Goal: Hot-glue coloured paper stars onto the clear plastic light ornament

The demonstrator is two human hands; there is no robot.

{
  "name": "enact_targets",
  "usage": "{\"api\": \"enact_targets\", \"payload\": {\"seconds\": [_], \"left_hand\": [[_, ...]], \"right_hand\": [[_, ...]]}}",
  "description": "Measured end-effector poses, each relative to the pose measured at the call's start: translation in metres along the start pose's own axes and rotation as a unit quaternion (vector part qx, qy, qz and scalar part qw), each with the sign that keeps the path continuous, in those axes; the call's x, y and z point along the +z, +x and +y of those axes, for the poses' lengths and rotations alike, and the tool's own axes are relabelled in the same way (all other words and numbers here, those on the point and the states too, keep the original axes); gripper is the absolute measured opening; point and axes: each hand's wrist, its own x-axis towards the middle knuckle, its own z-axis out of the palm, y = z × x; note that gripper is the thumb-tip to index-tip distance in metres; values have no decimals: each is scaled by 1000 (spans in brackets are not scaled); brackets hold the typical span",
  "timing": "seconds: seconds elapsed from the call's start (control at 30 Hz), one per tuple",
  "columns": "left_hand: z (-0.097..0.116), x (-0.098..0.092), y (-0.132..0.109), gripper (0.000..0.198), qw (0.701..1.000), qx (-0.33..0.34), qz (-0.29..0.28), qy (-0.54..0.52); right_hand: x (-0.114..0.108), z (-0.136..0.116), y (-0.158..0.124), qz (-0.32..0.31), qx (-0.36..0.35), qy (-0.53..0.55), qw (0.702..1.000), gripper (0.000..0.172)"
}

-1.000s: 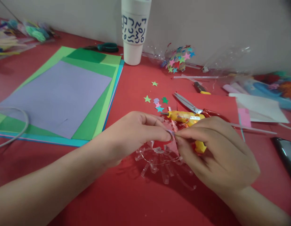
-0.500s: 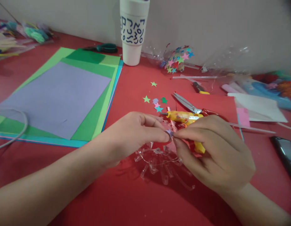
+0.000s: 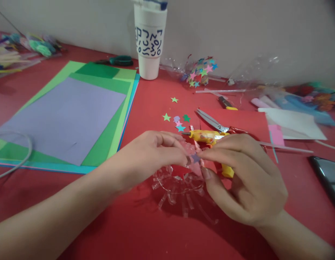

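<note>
The purple star (image 3: 195, 157) lies on the near side of the glue gun (image 3: 207, 136), above a clear plastic piece with curled strips (image 3: 185, 207). The right hand (image 3: 244, 180) touches the star with its forefinger, the thumb standing a little apart. The left hand (image 3: 156, 153) curls at the star's other side; whether it grips anything, I cannot tell. Best, I judge, to press the star with one fingertip, steady the plastic from the left, and keep fingers and strips off the glue gun's nozzle.
</note>
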Motion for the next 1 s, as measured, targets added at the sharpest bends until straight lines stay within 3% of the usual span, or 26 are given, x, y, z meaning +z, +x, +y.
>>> {"api": "enact_targets", "payload": {"seconds": [0.13,0.37,0.8,1.0], "left_hand": [[3,0,-3,12,997,-17,45,57],[8,4,-5,12,996,-19,65,60],[4,13,-2,15,999,-3,51,15],[6,10,-4,11,999,0,40,9]], "right_hand": [[0,0,-1,4,18,8,1000,21],[2,3,-1,-17,70,5,997,19],[4,-3,-4,15,61,11,998,18],[-6,-2,-3,38,115,55,991,19]]}}
